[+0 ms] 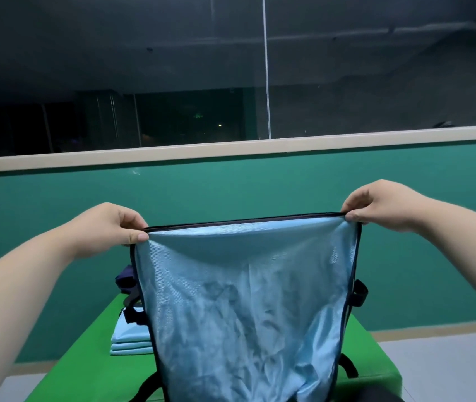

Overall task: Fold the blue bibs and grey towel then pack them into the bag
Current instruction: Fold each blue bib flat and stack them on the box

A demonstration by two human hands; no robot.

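Note:
A light blue mesh bib [245, 309] with dark edging hangs spread out in the air in front of me. My left hand [109, 227] pinches its top left corner and my right hand [381, 204] pinches its top right corner, so the top edge is stretched straight. Dark straps [358, 293] stick out at the bib's sides. A small stack of folded blue bibs [131, 338] lies on the green table [86, 352] to the left, partly hidden by the held bib. A dark blue bag [125, 281] shows behind the bib's left edge. No grey towel is visible.
The green table stands against a teal wall [231, 192] with a pale ledge [231, 149] and dark glass above. Grey floor [448, 369] lies to the right and left of the table. The held bib hides most of the tabletop.

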